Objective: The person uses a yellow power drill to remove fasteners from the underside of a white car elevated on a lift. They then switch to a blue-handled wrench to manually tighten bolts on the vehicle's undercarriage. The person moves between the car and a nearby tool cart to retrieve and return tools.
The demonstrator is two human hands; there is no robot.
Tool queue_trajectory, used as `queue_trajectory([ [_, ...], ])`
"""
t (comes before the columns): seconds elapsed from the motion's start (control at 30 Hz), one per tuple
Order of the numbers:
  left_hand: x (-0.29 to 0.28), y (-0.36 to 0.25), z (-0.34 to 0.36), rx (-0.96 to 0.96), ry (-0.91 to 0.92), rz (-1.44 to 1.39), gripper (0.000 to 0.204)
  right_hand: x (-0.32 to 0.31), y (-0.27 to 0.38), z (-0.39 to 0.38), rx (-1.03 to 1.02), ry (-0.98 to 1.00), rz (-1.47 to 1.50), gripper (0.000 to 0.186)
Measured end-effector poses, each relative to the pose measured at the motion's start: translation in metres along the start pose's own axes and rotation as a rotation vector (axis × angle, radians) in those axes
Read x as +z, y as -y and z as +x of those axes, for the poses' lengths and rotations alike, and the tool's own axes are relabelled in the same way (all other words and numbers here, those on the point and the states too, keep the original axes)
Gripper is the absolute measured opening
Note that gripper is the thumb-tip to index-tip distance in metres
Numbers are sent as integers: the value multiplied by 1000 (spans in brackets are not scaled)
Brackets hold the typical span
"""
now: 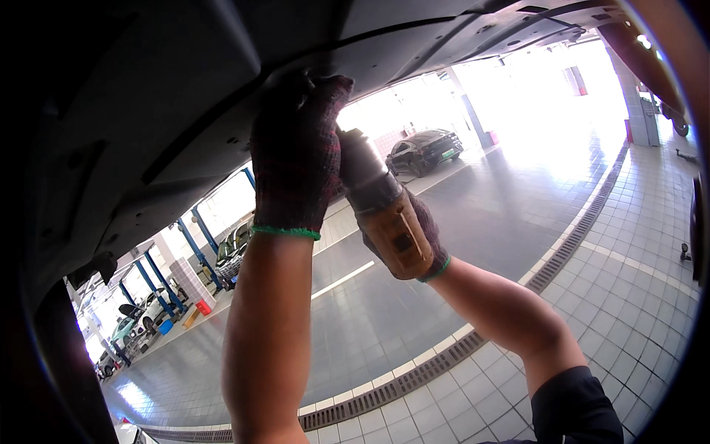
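Overhead spreads the dark underside panel (200, 96) of a raised car. My left hand (298, 159), in a dark knit glove with a green cuff, reaches up against it. Its fingers are bent together at the panel, and whatever they pinch is hidden in shadow. My right hand (429, 226), gloved alike, is wrapped round a power driver (392, 226) with an orange-brown body and a metallic nose. The driver tilts upward, its nose beside my left wrist and short of the panel. Its grip is hidden behind the body.
A dark car (423, 152) is parked across the grey floor. Blue lift posts (200, 229) and several cars stand at the left. A drain grate (399, 385) curves across the tiled floor below. A pillar (636, 103) rises at the far right.
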State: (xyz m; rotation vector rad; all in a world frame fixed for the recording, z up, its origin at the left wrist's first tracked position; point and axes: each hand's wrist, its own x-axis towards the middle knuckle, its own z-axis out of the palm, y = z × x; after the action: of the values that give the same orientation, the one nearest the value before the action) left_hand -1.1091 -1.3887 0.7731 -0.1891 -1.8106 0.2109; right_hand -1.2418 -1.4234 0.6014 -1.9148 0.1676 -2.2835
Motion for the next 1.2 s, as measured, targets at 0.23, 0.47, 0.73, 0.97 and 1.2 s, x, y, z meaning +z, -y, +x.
queue_trajectory([
  [0.23,4,1,1,-241,-86,-311,39,-3,13,1,-127,-26,-397,42],
  [0.47,17,-16,6,-480,-196,-593,39,-20,47,11,-485,0,-855,46],
  [0.73,30,-8,6,-525,-232,-704,45,-41,89,-4,-480,13,-1192,41],
  [0.97,37,-29,3,-667,-415,-728,42,-75,128,-58,-340,7,-1305,42],
  [1.2,53,-19,10,-568,-585,-671,39,-160,181,-50,-362,5,-1417,43],
])
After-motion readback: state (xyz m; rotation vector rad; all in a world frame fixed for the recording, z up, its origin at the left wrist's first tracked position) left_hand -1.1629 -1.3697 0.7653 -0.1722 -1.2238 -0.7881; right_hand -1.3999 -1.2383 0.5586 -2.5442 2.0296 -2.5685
